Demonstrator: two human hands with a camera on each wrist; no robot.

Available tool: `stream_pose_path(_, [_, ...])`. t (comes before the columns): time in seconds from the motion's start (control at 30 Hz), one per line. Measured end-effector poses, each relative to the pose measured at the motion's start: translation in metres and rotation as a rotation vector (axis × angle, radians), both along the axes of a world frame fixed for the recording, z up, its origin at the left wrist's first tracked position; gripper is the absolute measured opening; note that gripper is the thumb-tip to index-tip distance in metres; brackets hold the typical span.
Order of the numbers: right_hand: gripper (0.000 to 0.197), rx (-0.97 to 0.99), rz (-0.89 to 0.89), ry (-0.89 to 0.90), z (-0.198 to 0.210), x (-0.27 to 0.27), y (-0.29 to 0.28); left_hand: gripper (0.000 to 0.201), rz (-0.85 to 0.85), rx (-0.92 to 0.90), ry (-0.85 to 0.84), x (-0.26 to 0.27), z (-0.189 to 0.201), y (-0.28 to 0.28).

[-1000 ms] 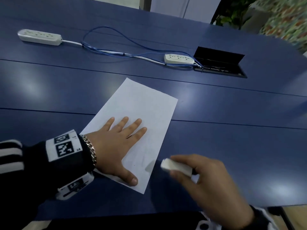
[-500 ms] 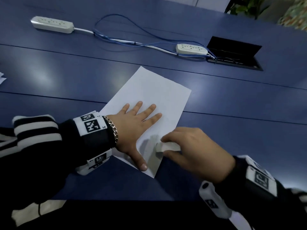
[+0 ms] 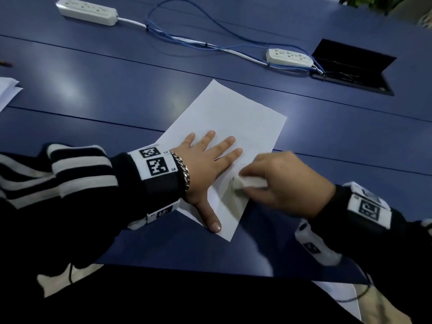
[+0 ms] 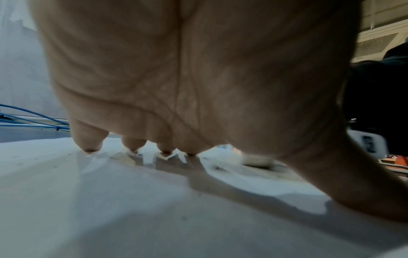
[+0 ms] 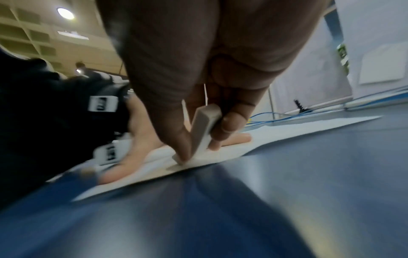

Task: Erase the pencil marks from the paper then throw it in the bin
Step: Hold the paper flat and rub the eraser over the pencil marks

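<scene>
A white sheet of paper (image 3: 236, 118) lies slanted on the blue table (image 3: 117, 94). My left hand (image 3: 208, 167) lies flat on it with straight, spread fingers, pressing its near half down; the wrist view shows the fingertips (image 4: 90, 148) on the paper (image 4: 110, 200). My right hand (image 3: 282, 183) pinches a white eraser (image 3: 247, 182) between thumb and fingers. The eraser (image 5: 204, 129) stands tilted, its lower end on the paper (image 5: 220, 157) close to the right edge, just right of my left hand (image 5: 141, 148). Faint grey marks show near the eraser. No bin is in view.
Two white power strips (image 3: 86, 11) (image 3: 288, 57) joined by blue and white cables (image 3: 198, 40) lie at the back. An open black cable hatch (image 3: 353, 66) sits back right. More white sheets (image 3: 7, 90) poke in at the left edge.
My right hand has brought the eraser from beside the sheet's near corner onto the paper, next to my left hand. The left hand has stayed flat on the sheet.
</scene>
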State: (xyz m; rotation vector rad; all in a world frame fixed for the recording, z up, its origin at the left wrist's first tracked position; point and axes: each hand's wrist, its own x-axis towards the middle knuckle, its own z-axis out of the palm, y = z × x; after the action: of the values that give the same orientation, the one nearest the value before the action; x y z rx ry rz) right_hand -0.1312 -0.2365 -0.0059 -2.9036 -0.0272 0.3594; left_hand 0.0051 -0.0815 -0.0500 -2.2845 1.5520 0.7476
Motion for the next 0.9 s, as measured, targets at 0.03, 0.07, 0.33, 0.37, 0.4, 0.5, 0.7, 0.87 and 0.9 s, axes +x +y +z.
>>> stream_pose_path(0.03, [0.041, -0.018, -0.028, -0.041, -0.003, 0.003, -0.003, 0.175, 0.003, 0.001, 0.004, 0.0, 0.0, 0.0])
stream_pose_path(0.07, [0.038, -0.023, -0.029, -0.07, -0.004, 0.0, -0.001, 0.175, 0.004, 0.003, 0.004, -0.001, 0.0, -0.001])
stream_pose_path(0.33, [0.038, 0.015, -0.029, -0.07, -0.007, -0.008, 0.001, 0.175, -0.003, 0.016, -0.015, 0.0, 0.001, -0.002])
stream_pose_path(0.37, [0.036, 0.001, -0.053, -0.107, -0.009, -0.008, -0.002, 0.174, 0.0, 0.012, -0.009, 0.0, 0.001, -0.001])
stream_pose_path(0.4, [0.033, 0.004, -0.042, -0.126, -0.012, -0.013, 0.0, 0.174, 0.001, 0.01, -0.007, 0.0, 0.001, -0.001])
stream_pose_path(0.5, [0.026, 0.1, 0.073, -0.059, -0.01, -0.036, 0.02, 0.175, 0.003, 0.002, -0.012, 0.001, 0.001, 0.0])
stream_pose_path(0.7, [0.026, 0.085, -0.128, -0.191, -0.008, -0.027, -0.026, 0.162, 0.004, -0.042, -0.018, -0.001, 0.012, 0.003])
stream_pose_path(0.87, [0.03, 0.103, -0.147, -0.137, -0.018, -0.035, -0.03, 0.15, 0.051, -0.17, -0.072, 0.012, 0.022, -0.007])
stream_pose_path(0.9, [0.03, 0.1, -0.135, -0.123, -0.017, -0.035, -0.028, 0.151, 0.053, -0.149, -0.042, 0.014, 0.02, -0.009])
